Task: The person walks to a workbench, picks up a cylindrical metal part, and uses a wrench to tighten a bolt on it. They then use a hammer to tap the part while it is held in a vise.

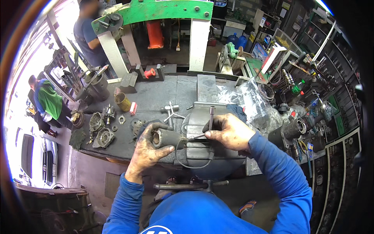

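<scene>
My left hand (152,150) grips a dark metal cylindrical housing (166,138), its open end facing left and a cable looping below. My right hand (228,134) pinches a metal socket wrench (212,113), one part upright and a bar reaching toward the housing's right end; whether these are one tool is unclear. Both are over a large grey bench vise (202,107). A three-arm wrench (174,114) lies behind my left hand. Opened castings (102,140), a shafted part (109,113) and a rusty yellow can (122,102) sit on the bench to the left.
Plastic bags (251,99) and metal parts (292,132) crowd the bench's right side. A green-and-white press frame (200,46) stands behind the bench (156,93). One person (87,35) stands behind it; another in green (56,99) is at left, near a white car (37,160).
</scene>
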### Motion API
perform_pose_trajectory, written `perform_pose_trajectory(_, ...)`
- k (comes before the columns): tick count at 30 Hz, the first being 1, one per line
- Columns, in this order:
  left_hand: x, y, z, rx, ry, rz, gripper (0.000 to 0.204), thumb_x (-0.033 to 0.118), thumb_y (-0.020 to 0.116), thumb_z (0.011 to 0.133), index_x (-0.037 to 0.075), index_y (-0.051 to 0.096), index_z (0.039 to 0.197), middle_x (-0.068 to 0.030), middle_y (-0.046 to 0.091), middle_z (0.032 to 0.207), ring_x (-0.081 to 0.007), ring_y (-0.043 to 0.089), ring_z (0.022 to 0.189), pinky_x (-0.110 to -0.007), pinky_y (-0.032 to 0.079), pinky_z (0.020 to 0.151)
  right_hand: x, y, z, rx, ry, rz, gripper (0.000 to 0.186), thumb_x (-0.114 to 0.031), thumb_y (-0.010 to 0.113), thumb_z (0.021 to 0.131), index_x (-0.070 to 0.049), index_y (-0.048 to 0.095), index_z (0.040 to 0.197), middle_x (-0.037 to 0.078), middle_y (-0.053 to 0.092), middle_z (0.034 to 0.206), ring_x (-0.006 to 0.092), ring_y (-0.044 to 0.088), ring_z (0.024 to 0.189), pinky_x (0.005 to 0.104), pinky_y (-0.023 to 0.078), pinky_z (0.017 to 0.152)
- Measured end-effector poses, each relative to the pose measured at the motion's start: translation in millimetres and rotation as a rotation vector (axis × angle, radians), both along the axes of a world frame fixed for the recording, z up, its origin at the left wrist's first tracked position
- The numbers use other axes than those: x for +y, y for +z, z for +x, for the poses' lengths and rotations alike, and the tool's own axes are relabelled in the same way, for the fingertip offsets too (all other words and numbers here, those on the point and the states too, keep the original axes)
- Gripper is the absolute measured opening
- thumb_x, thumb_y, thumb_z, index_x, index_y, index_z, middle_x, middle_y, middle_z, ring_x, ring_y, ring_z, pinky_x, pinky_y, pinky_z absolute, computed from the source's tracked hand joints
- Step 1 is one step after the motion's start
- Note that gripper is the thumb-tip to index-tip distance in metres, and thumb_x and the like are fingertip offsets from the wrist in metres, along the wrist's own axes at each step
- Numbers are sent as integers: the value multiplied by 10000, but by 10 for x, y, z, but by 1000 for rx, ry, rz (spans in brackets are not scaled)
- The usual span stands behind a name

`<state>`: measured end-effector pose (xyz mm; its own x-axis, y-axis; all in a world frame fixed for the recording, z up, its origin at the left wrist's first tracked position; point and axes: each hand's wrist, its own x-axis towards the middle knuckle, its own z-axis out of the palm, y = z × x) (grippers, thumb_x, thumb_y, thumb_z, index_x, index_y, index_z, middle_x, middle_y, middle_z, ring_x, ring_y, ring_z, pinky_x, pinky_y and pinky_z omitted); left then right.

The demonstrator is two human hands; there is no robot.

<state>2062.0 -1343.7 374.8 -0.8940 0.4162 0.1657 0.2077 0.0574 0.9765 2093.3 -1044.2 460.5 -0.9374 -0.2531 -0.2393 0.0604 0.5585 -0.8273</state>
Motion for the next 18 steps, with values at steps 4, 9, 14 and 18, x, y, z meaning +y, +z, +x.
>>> perform_pose_trajectory(4, 7, 6, 19, -37, -8, 26, 633, 99, 919, 769, 41, 583, 1304, -80, 664, 1191, -187, 642, 1138, -358, 536, 1003, -62, 31, -19, -413, -249, -246, 228, -141, 655, 1032, 58, 685, 1139, 142, 752, 899, 218, 740, 767, 367, 605, 682)
perform_pose_trajectory(9, 8, 31, -1, -85, -59, 70, 618, 95, 904, 790, 36, 567, 1305, -102, 656, 1195, -182, 643, 1138, -356, 547, 987, -200, 77, 111, -664, -501, -453, 238, -150, 636, 1055, 77, 654, 1124, 143, 750, 878, 200, 727, 687, 339, 607, 567)
perform_pose_trajectory(14, 14, 47, 6, -66, -49, 72, 623, 112, 907, 791, 27, 564, 1304, -108, 655, 1198, -188, 649, 1136, -359, 546, 996, -55, 179, -28, 359, 445, 512, 444, -44, 781, 794, -140, 709, 1222, 79, 716, 1093, 334, 662, 1146, 522, 534, 1009)
perform_pose_trajectory(18, 13, 44, -7, -77, -63, 74, 629, 128, 909, 793, 28, 562, 1307, -107, 653, 1198, -192, 645, 1142, -363, 545, 1002, 91, 155, -50, 1233, 715, 825, 406, -180, 762, 740, -157, 744, 1145, 27, 677, 1172, 244, 625, 1127, 490, 521, 961)
